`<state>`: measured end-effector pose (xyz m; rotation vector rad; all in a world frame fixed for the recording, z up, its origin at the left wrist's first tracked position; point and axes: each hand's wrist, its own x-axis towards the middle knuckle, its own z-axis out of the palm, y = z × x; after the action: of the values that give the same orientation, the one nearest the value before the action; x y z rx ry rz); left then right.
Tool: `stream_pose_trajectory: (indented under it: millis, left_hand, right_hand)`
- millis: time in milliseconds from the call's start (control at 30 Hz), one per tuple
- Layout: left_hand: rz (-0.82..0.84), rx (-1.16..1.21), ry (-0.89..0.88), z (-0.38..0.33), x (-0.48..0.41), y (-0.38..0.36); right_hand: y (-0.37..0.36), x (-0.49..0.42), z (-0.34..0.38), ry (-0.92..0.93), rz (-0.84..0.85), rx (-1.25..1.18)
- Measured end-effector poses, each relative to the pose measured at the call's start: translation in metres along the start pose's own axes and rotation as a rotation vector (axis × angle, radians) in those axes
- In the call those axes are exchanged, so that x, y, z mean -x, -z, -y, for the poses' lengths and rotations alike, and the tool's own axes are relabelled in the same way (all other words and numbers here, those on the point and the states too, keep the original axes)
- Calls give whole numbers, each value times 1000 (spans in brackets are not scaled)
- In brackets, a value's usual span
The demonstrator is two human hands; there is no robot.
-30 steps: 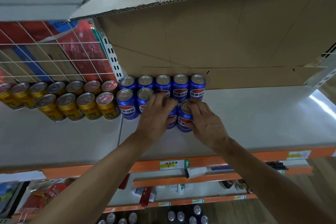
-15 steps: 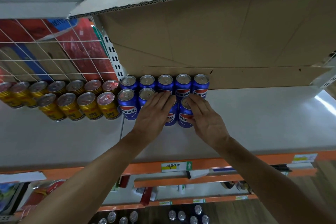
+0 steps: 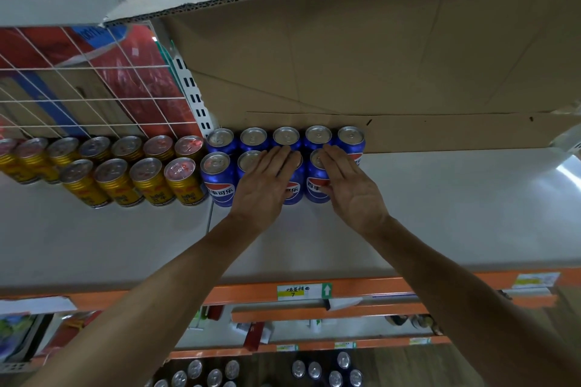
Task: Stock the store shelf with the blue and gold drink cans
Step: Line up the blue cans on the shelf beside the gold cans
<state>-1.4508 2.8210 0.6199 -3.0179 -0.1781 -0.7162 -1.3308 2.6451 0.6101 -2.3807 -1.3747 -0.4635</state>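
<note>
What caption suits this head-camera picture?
Left hand and right hand rest flat on blue cans beside gold cans on a store shelf.

The front blue can [image 3: 220,181] reads "事可乐"; the yellow shelf label [image 3: 294,291] shows 7, beside a green arrow [image 3: 327,290].

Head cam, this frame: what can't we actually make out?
- Head view: the third front blue can is mostly covered by the left hand, so its top is hidden.
- The right hand covers part of the fourth front blue can, top and label.
- The leftmost gold cans are cut off by the left frame edge.
- The price tag writing is too small to read.
- The cardboard hides whatever is behind it.
</note>
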Motion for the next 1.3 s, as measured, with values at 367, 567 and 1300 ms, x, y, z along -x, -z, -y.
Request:
stream_pose_trajectory:
  millis: [367, 567, 1300]
  left_hand:
    - [13, 100, 63, -1, 0, 0]
    - [25, 124, 80, -4, -1, 6]
    - [78, 100, 72, -7, -1, 26]
  right_hand:
    - [-1, -2, -10, 32, 70, -25]
    - [2, -1, -9, 53, 70, -23]
    - [22, -1, 10, -6, 118, 54]
